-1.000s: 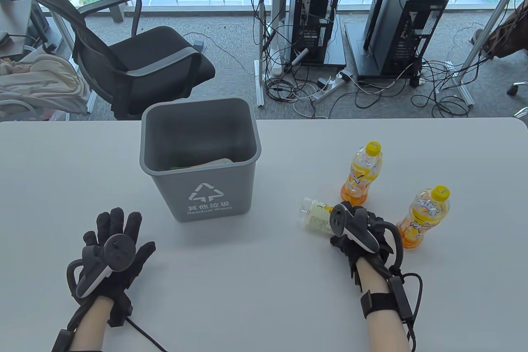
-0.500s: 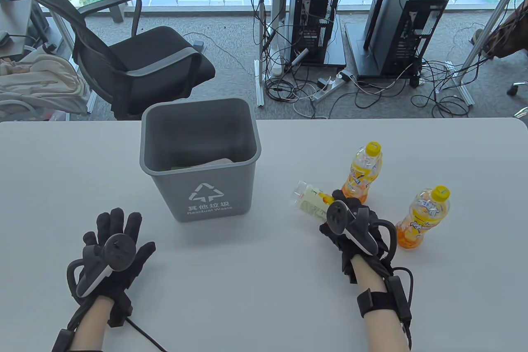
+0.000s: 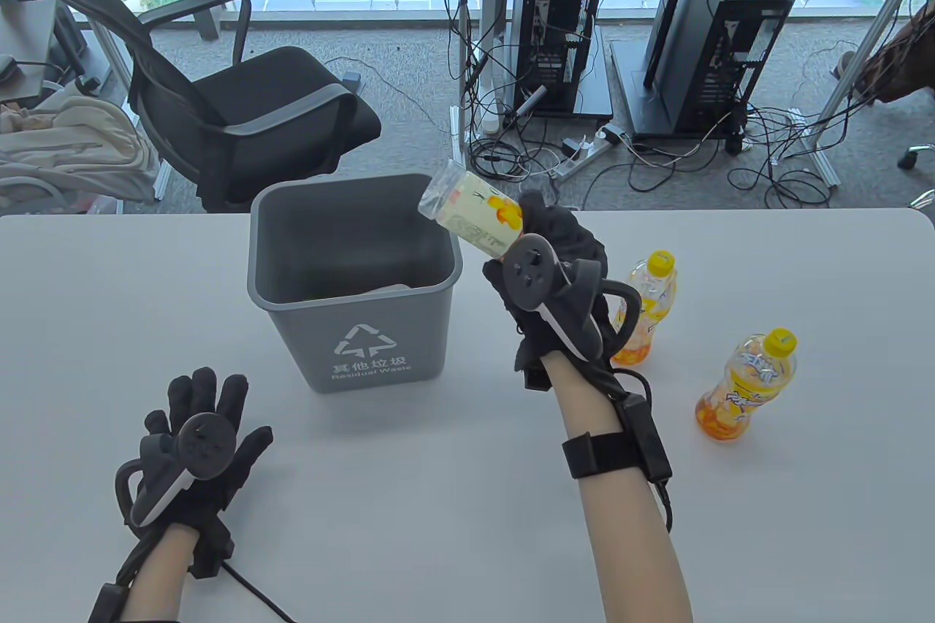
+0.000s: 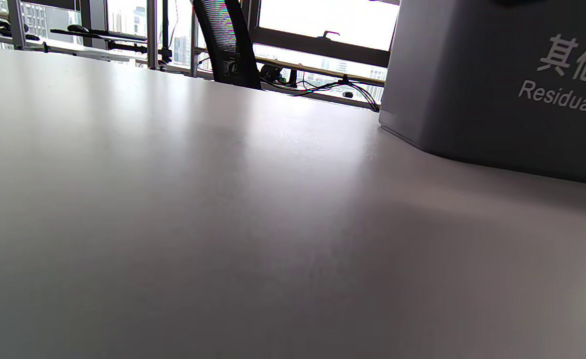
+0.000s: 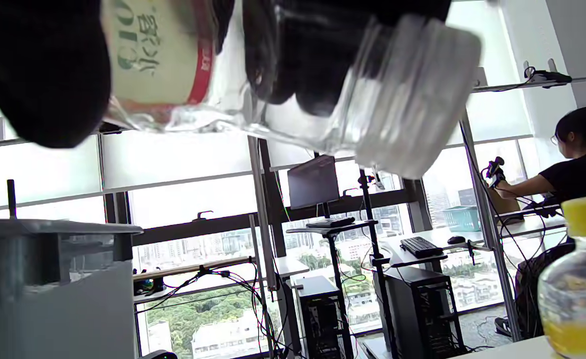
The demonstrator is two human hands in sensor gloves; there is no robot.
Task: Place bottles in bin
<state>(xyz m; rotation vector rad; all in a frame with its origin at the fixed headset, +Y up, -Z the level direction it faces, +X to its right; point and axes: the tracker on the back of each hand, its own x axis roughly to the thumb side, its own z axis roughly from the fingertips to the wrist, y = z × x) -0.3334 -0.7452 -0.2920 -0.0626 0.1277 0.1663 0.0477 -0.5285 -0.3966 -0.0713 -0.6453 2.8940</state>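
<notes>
Right hand (image 3: 556, 265) grips pale bottle (image 3: 471, 215) over "Residual Waste" bin (image 3: 355, 287); left hand (image 3: 196, 440) flat, released.

Grey bin (image 4: 472, 89) on pale table (image 4: 198, 224), black chair (image 4: 228, 45) behind.

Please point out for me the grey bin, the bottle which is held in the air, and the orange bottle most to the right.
grey bin (image 3: 365, 349): table view, front wall at the recycling sign.
held bottle (image 3: 467, 212): table view, pale label.
rightmost orange bottle (image 3: 749, 388): table view, middle of its body.
</notes>
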